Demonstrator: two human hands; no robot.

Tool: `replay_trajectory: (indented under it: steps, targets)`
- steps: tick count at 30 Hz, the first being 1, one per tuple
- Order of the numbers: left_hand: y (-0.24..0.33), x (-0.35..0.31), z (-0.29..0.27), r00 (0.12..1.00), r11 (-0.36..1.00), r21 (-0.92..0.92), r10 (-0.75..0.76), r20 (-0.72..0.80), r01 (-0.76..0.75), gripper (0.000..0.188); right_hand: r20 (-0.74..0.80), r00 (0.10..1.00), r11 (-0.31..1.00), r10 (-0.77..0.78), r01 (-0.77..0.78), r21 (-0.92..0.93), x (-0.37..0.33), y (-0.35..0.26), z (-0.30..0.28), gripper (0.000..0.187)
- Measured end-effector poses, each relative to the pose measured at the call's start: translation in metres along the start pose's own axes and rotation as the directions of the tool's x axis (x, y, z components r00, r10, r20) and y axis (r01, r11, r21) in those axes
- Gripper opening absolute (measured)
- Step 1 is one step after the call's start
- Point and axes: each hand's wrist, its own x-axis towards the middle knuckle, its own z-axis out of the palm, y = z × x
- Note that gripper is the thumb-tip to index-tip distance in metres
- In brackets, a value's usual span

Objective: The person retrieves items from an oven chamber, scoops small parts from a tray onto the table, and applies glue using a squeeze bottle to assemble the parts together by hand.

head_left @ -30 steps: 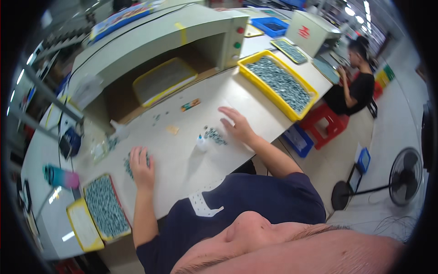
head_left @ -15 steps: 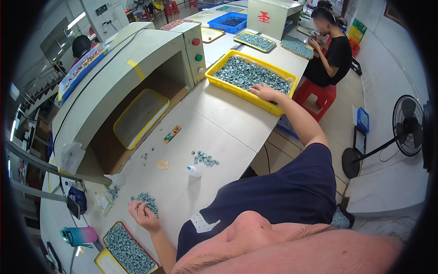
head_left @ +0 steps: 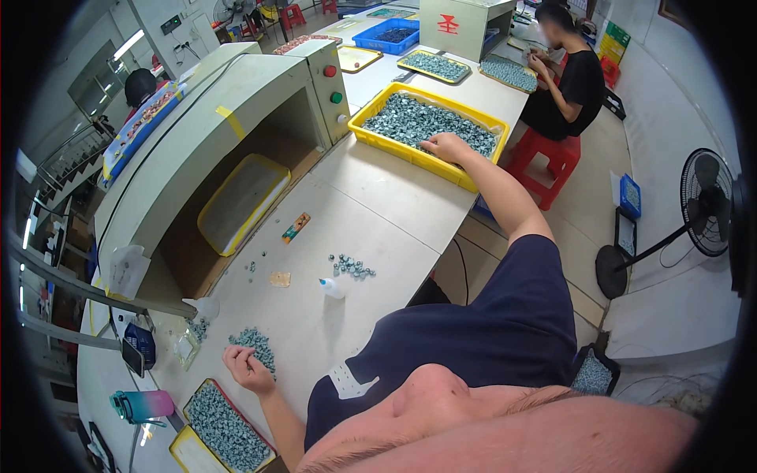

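Observation:
My right hand (head_left: 446, 147) reaches out to a yellow plastic basket (head_left: 412, 164) filled with small teal-grey shiny pieces (head_left: 418, 122). Its fingers are bent together at the near side of the heap; whatever they may pinch is hidden. Down on the left, my left hand (head_left: 249, 369) is held with curled fingers at the edge of a loose pile of similar teal pieces (head_left: 254, 342). What lies between those fingertips is too small to tell. A shallow tray (head_left: 229, 430) full of the same pieces sits just below that hand.
A white squeeze bottle (head_left: 332, 288) stands near several loose beads (head_left: 353, 266). Another white bottle (head_left: 206, 307) is by the arched cabinet (head_left: 169, 158), which holds a yellow-rimmed tray (head_left: 246, 206). A cup (head_left: 150, 404) stands left. A co-worker (head_left: 569, 87) sits beyond; a fan (head_left: 702, 201) stands right.
My right hand has moved a little leftward and toward the middle of the basket's pieces. My left hand stays by the loose pile, its fingers drawn slightly closer together. The view has shifted slightly.

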Motion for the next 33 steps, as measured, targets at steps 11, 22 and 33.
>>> replay_trajectory:
  steps: [11, 22, 33]
  targets:
    - [0.003, 0.003, -0.007, 0.997, 0.999, 0.046, 0.016, -0.074, -0.012, 0.018, -0.075, 0.988, 0.825, 0.137, -0.072, 0.561, -0.026, -0.078, -0.051, 0.048]
    - [0.005, 0.008, -0.010, 0.996, 0.996, 0.052, 0.072, -0.054, -0.069, 0.018, -0.130, 0.680, 0.679, -0.722, 0.732, 0.062, -0.143, -0.197, 0.102, 0.031]
    - [0.014, 0.009, -0.011, 0.999, 0.999, -0.051, 0.000, -0.054, -0.003, 0.019, -0.021, 0.586, 0.547, -0.810, 0.768, 0.332, -0.150, -0.199, 0.106, 0.022]
